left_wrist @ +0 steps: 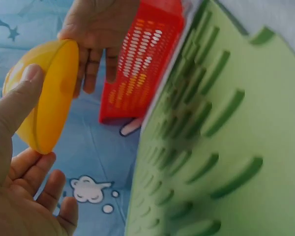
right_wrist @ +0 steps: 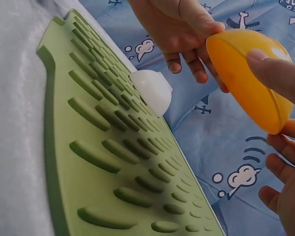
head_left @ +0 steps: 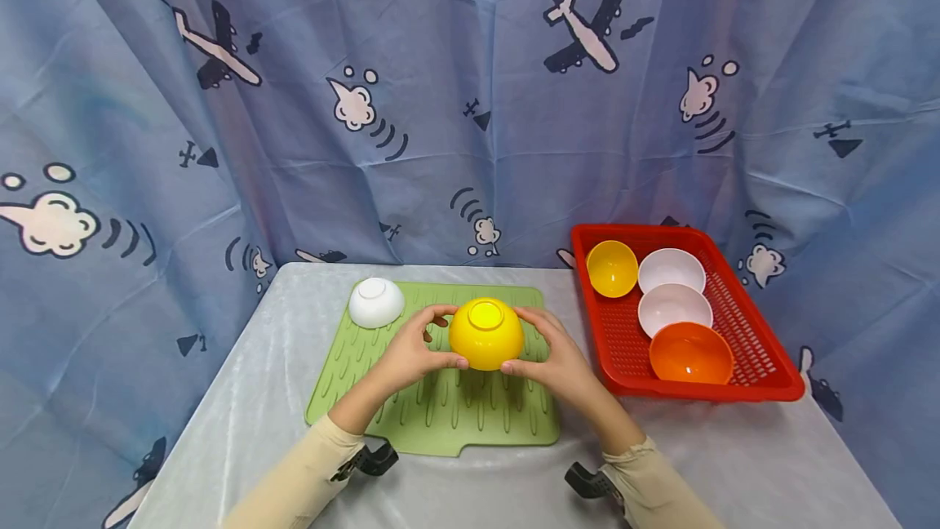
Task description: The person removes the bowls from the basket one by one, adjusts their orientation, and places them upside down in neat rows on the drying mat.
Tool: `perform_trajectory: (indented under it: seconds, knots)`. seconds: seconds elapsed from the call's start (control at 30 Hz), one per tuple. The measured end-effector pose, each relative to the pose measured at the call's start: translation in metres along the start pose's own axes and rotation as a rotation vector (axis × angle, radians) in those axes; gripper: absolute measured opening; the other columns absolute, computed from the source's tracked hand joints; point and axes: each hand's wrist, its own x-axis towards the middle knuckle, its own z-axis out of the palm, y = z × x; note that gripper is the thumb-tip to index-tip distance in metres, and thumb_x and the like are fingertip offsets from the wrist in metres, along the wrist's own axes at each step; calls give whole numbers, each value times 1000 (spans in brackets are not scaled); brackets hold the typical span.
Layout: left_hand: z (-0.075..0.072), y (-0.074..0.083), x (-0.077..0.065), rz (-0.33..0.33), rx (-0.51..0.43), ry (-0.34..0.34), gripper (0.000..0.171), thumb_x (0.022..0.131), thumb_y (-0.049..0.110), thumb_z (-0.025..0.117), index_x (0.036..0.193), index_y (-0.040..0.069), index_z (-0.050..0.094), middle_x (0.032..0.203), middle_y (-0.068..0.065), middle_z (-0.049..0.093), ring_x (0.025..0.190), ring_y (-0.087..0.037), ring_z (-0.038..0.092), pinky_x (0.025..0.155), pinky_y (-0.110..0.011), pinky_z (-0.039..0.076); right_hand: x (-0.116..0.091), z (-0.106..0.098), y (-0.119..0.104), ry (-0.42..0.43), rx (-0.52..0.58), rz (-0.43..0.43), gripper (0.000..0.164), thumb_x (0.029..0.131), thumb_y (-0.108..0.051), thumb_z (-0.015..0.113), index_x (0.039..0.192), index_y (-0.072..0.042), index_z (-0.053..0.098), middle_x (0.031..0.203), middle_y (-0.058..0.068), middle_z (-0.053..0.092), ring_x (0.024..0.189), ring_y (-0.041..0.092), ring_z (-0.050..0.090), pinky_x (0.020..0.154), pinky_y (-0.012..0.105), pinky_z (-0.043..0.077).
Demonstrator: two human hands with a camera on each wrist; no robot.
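Observation:
A yellow bowl [head_left: 486, 341] is held upside down above the green drying mat [head_left: 433, 431], its foot ring facing up. My left hand [head_left: 413, 352] pinches its left side between thumb and fingers, and my right hand [head_left: 554, 359] grips the opposite side in the same way. Both wrist views show the bowl's rim raised off the ribbed mat. At the mat's back left corner a small white bowl [head_left: 376, 303] sits upside down, its side also visible in the right wrist view.
To the right stands a red basket [head_left: 609, 386] with slotted walls. Inside lie a small yellow bowl [head_left: 613, 268], a white bowl [head_left: 671, 270], a pale pink bowl [head_left: 675, 311] and an orange bowl [head_left: 691, 353]. A blue patterned curtain [head_left: 441, 104] hangs behind the white-covered table [head_left: 514, 488].

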Motion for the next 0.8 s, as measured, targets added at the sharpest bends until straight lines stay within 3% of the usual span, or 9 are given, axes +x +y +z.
perform_trajectory:
  seconds: [0.1, 0.3, 0.43, 0.67, 0.8]
  knots:
    - [-6, -5, 10, -1, -1, -30, 81, 72, 29, 95, 142, 15, 57, 134, -1, 62, 123, -38, 52, 94, -57, 44, 7, 4, -1, 6, 9, 41, 91, 75, -36, 92, 152, -18, 49, 155, 8, 47, 146, 34, 39, 116, 68, 27]
    - [-13, -16, 28, -1, 26, -55, 81, 73, 30, 94, 143, 15, 56, 136, -2, 60, 124, -35, 51, 93, -53, 44, 22, 10, 2, 10, 37, 118, 90, 77, -32, 91, 153, -16, 47, 154, 11, 48, 143, 34, 41, 116, 62, 31]
    - [-14, -22, 34, -28, 32, -59, 80, 74, 30, 94, 143, 15, 55, 136, -2, 59, 124, -35, 51, 90, -45, 44, 30, 15, 9, 11, 49, 126, 88, 77, -31, 91, 152, -17, 47, 154, 12, 48, 143, 35, 41, 116, 63, 30]
    - [-14, -32, 46, -75, 25, -77, 81, 76, 31, 92, 145, 14, 54, 142, -4, 57, 126, -28, 51, 98, -51, 48, 44, 21, 26, 13, 41, 129, 87, 78, -30, 91, 152, -15, 48, 153, 14, 48, 143, 36, 41, 117, 62, 30]
    - [-15, -39, 56, -83, 55, -80, 81, 77, 31, 92, 145, 14, 54, 143, -4, 57, 127, -27, 52, 96, -49, 51, 54, 24, 33, 19, 44, 125, 86, 78, -29, 91, 152, -14, 49, 152, 16, 50, 143, 38, 42, 117, 63, 29]
